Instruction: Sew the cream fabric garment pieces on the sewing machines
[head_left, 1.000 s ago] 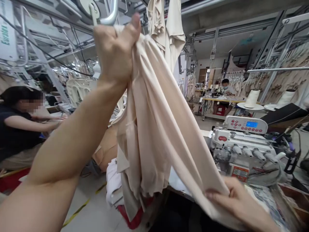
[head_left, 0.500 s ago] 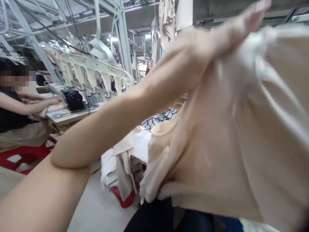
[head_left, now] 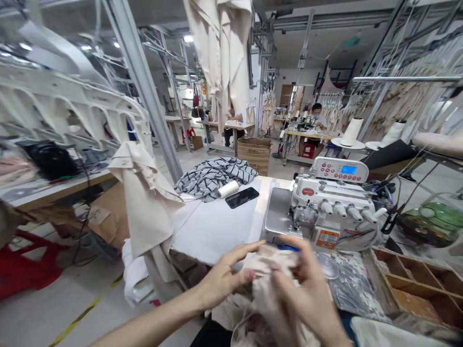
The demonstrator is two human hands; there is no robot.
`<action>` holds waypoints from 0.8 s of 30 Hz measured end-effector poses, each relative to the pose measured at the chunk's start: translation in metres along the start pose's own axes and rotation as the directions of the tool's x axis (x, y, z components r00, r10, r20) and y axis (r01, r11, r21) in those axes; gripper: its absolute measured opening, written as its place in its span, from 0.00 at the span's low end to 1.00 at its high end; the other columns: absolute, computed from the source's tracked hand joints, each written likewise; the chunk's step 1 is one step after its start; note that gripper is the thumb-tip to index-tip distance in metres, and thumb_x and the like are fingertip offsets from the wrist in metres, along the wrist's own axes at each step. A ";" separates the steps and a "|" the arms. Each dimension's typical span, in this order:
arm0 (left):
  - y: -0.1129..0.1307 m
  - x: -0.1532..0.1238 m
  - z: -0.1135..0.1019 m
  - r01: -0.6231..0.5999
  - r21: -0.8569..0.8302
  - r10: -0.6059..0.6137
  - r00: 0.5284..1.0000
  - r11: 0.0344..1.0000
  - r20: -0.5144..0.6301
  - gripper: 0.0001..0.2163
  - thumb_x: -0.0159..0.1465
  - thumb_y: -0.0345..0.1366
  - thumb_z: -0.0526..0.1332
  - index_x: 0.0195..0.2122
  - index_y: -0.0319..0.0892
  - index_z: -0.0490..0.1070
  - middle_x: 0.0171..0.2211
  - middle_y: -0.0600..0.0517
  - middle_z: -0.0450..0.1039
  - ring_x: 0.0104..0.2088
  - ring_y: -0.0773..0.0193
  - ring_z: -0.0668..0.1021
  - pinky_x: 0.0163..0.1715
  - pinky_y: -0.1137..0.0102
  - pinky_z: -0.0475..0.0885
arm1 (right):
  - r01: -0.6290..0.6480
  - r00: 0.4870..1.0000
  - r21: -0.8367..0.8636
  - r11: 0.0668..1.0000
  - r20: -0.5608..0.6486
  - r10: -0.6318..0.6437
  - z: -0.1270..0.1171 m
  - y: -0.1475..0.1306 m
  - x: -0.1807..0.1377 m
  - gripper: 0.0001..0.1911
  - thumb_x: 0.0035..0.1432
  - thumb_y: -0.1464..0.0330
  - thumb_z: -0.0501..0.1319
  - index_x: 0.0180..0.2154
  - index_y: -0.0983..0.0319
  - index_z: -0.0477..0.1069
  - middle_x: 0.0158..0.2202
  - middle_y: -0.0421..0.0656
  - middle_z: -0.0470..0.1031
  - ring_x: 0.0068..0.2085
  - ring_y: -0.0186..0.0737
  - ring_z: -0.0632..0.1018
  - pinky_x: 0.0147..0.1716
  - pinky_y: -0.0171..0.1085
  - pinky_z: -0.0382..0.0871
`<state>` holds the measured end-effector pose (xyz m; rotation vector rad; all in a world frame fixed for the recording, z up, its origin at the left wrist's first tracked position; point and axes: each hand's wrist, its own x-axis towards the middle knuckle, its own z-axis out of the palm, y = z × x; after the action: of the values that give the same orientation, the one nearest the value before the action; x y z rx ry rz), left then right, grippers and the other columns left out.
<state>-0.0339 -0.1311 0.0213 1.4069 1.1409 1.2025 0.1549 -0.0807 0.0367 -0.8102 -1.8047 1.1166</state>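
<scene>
Both my hands are low in front of me, at the near edge of the white sewing table [head_left: 213,226]. A bunched beige fabric piece [head_left: 265,289] lies between them. My left hand [head_left: 226,277] pinches its left side with thumb and fingers. The fingers of my right hand [head_left: 307,294] curl over the top of the bundle, and part of the cloth is hidden behind that hand. A white overlock sewing machine [head_left: 333,212] stands just beyond my hands, to the right.
A beige garment [head_left: 146,202] hangs over the table's left edge. A striped cloth [head_left: 213,176], a thread cone [head_left: 228,189] and a black phone [head_left: 241,197] lie at the back. Wooden compartments [head_left: 415,284] sit at right. Garments [head_left: 220,58] hang overhead. A person [head_left: 317,113] works far behind.
My left arm has come down from the overhead hanger. The long beige cloth is no longer stretched up; both hands now hold a bunched piece low at the table edge. My view has swung down.
</scene>
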 end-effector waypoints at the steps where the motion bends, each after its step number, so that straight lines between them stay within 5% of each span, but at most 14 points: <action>1: -0.001 0.009 0.003 -0.030 -0.093 0.033 0.999 0.995 0.030 0.36 0.52 0.65 0.64 0.51 0.41 0.76 0.49 0.43 0.77 0.50 0.50 0.76 0.51 0.64 0.70 | -0.026 0.999 -0.002 1.000 0.038 0.026 0.007 0.001 0.004 0.25 0.59 0.70 0.61 0.57 0.58 0.63 0.29 0.35 0.71 0.27 0.33 0.72 0.27 0.33 0.68; 3: -0.003 0.022 0.008 -0.007 -0.205 0.012 1.000 0.979 0.026 0.35 0.49 0.63 0.68 0.48 0.39 0.76 0.42 0.45 0.78 0.43 0.53 0.77 0.44 0.66 0.71 | -0.089 0.992 0.016 0.996 0.093 0.087 0.018 0.005 0.013 0.28 0.57 0.72 0.59 0.59 0.56 0.60 0.25 0.32 0.67 0.25 0.33 0.69 0.27 0.32 0.65; 7: -0.017 0.035 0.006 0.037 -0.146 -0.072 0.968 0.989 -0.241 0.18 0.54 0.50 0.70 0.26 0.38 0.75 0.23 0.54 0.68 0.26 0.67 0.69 0.28 0.74 0.64 | -0.198 0.979 0.197 0.960 0.096 0.182 0.024 0.022 0.022 0.30 0.57 0.67 0.63 0.59 0.57 0.57 0.30 0.35 0.72 0.27 0.33 0.69 0.28 0.32 0.61; 12: -0.036 0.041 -0.003 -0.045 -0.080 0.022 0.963 0.996 -0.267 0.15 0.58 0.46 0.67 0.24 0.38 0.74 0.23 0.54 0.65 0.26 0.67 0.67 0.28 0.74 0.62 | -0.355 0.929 0.462 0.813 0.076 0.362 0.018 0.046 0.024 0.23 0.52 0.59 0.69 0.47 0.60 0.67 0.30 0.39 0.77 0.30 0.36 0.72 0.32 0.35 0.63; 17: -0.036 0.049 -0.013 0.052 -0.082 -0.055 0.998 0.995 -0.037 0.19 0.55 0.52 0.68 0.31 0.39 0.76 0.26 0.52 0.69 0.29 0.64 0.70 0.30 0.72 0.63 | -0.274 0.961 0.241 0.931 0.022 0.277 0.015 0.047 0.032 0.08 0.51 0.65 0.67 0.34 0.61 0.77 0.31 0.41 0.77 0.34 0.40 0.74 0.36 0.36 0.66; 21: -0.022 0.057 -0.016 0.058 0.183 -0.046 0.996 0.981 -0.072 0.13 0.53 0.46 0.71 0.24 0.40 0.79 0.23 0.52 0.68 0.28 0.63 0.70 0.30 0.71 0.63 | -0.186 0.983 0.072 0.980 0.005 0.186 0.016 0.041 0.035 0.04 0.53 0.67 0.63 0.31 0.60 0.76 0.28 0.39 0.73 0.31 0.38 0.71 0.32 0.34 0.65; 24: -0.017 0.060 -0.015 0.045 0.215 -0.038 0.999 0.976 -0.037 0.08 0.59 0.40 0.66 0.28 0.44 0.83 0.22 0.51 0.73 0.29 0.61 0.72 0.34 0.68 0.66 | -0.237 0.972 0.043 0.971 0.014 0.236 0.017 0.047 0.031 0.06 0.56 0.64 0.63 0.33 0.59 0.76 0.27 0.38 0.71 0.27 0.35 0.68 0.27 0.33 0.62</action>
<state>-0.0449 -0.0682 0.0131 1.5213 1.3496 1.1016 0.1300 -0.0421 -0.0008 -1.0152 -1.7164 1.3093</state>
